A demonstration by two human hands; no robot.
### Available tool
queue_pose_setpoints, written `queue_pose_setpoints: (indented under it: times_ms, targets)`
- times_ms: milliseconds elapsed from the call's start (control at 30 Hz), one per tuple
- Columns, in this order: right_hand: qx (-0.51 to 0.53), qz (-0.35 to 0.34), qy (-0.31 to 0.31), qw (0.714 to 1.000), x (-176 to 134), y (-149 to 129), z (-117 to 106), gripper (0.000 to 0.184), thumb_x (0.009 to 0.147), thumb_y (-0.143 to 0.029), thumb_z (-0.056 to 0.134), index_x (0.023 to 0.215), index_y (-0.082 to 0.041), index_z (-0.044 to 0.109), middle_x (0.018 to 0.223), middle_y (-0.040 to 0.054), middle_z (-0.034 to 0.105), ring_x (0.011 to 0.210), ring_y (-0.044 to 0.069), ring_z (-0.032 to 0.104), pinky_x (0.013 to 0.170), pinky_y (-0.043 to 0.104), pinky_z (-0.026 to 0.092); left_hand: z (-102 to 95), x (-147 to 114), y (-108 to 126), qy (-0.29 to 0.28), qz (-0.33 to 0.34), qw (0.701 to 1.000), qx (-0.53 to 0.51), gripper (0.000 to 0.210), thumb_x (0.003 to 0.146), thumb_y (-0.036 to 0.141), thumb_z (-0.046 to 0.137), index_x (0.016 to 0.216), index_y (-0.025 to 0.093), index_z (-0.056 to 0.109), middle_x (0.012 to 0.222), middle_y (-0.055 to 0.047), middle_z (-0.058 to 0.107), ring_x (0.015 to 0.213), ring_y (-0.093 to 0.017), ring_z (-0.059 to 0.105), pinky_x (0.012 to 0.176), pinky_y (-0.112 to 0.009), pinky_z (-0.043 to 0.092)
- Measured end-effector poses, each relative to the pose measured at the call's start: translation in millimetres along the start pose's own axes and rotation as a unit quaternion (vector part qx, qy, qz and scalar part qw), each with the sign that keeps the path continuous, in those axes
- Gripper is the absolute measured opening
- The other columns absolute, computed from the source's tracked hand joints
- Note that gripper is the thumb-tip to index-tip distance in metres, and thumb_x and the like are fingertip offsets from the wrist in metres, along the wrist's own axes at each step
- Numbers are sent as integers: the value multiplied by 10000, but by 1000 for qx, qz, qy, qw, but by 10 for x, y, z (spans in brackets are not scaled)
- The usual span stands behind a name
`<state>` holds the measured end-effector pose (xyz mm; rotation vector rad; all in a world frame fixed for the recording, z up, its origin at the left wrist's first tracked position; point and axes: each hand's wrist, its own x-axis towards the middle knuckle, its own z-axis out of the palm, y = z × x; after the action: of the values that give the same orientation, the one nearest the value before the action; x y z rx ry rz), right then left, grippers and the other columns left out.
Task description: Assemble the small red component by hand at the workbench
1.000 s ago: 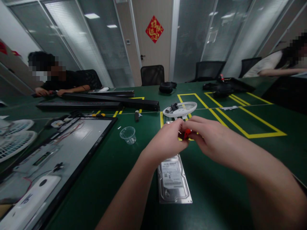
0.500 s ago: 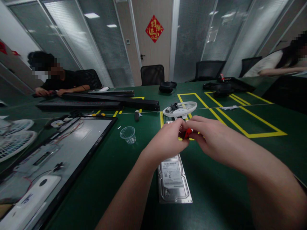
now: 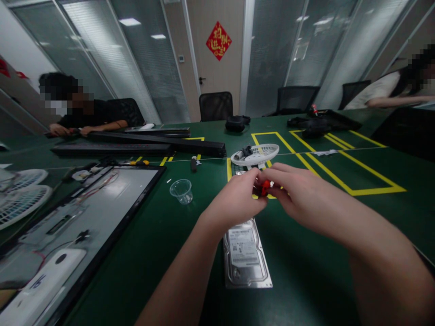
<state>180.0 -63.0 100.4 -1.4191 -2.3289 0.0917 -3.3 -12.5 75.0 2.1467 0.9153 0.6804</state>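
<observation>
My left hand (image 3: 238, 194) and my right hand (image 3: 292, 188) meet in front of me above the table, fingers bent inward and closed. Between their fingertips is a small red piece (image 3: 265, 187) with a pale, shiny end on its right; its kind cannot be made out, and fingers hide much of it. Below my hands a silver hard drive (image 3: 246, 256) lies flat, label side up, its far end covered by my left hand. Just beyond my fingers sits a white round fan grille (image 3: 254, 155) with small dark parts in it.
A clear plastic cup (image 3: 181, 191) stands left of my left hand. Further left lies a large opened panel (image 3: 132, 190) with wires. Long black bars (image 3: 197, 146) lie behind it, near a seated person (image 3: 98, 113). Another person (image 3: 380, 93) sits at the far right. Yellow tape marks the green table.
The red piece has turned slightly between my fingers, and its pale, shiny end now shows. My hands have barely moved. The hard drive and cup are where they were.
</observation>
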Motion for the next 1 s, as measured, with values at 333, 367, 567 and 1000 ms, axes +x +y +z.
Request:
queue_pose_setpoints:
  times_ms: [333,367,567,1000]
  targets:
    - [-9,5,1,1000,-4,-20,-9,214,955,-87,631,1098,-207,737,1103,87,722,896,234,687,778,362,502,-16,20,10,-5,16,998,54,151,863,216,738,1006,170,727,1066,-99,786,940,-267,717,852,-399,575]
    - [-3,-3,-2,1000,-6,-16,-9,258,944,-53,605,1105,-208,732,1115,87,714,901,231,686,786,362,503,-16,20,9,-1,16,998,58,137,866,225,751,990,172,730,1055,-95,784,936,-267,714,859,-403,575]
    - [-4,23,-6,1000,-2,-3,5,194,972,-102,618,1076,-209,743,1062,83,744,907,256,690,798,384,496,-8,2,26,9,9,1000,11,184,835,187,754,1013,176,709,1019,-67,791,911,-238,726,794,-346,563]
    - [30,-4,-12,999,-10,-26,-20,308,961,-19,555,1083,-225,749,1158,73,729,974,236,696,856,367,495,12,-7,-8,9,8,1000,-8,222,838,181,733,1043,195,649,1069,-80,801,980,-260,752,791,-351,572]
